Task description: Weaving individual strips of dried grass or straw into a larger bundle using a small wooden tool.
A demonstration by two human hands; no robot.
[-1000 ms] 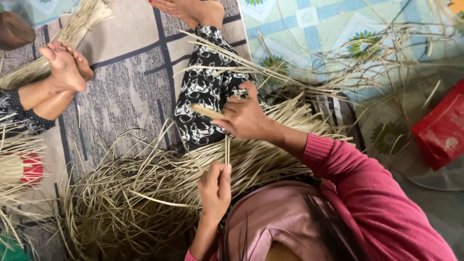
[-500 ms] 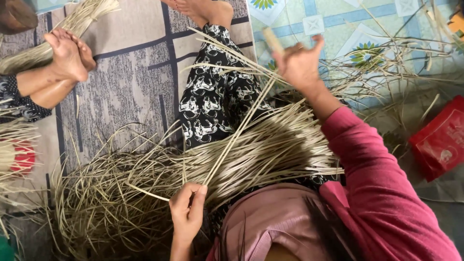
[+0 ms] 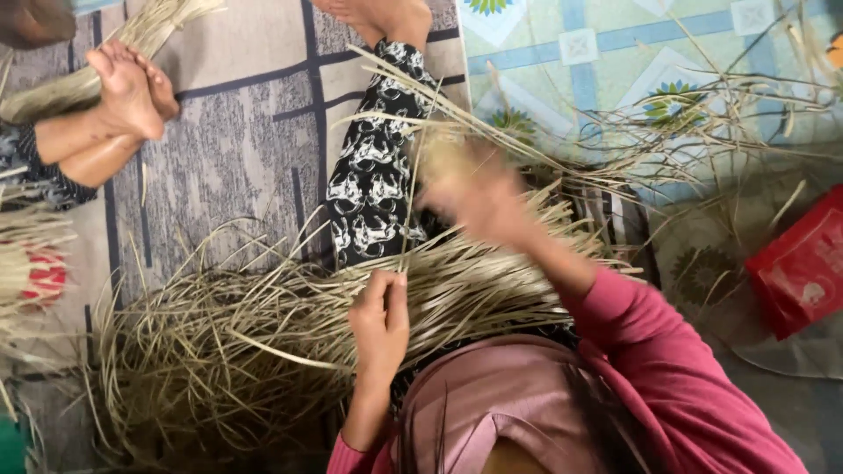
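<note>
1. Since half a second ago, the right hand [image 3: 479,197] has dropped from up over the tiled floor back toward the lap, and the left hand [image 3: 379,320] has shifted slightly right and upward.
2. One thin pale strip [image 3: 409,206] runs nearly upright between the two hands; its lower end is pinched by the left hand's grip, thumb and fingers closed together on it.
3. The right hand is motion-blurred, so I cannot tell whether its grip is closed or apart; it sits at the strip's upper stretch.
4. One large heap of dry strips [image 3: 263,333] spreads over the lap and onto the mat [image 3: 237,132], too many to count; the held strip rises just above it.
5. One patterned trouser leg [image 3: 373,184] stretches away from the heap.
6. Another person's two bare feet [image 3: 132,83] rest crossed at the upper left, beside one tied bundle [image 3: 105,61].
7. One red packet [image 3: 803,263] lies at the right edge, well apart from the hands.
8. Loose stalks fringe the tiled floor [image 3: 606,44]; the open room lies on the mat between the leg and the feet.
</note>
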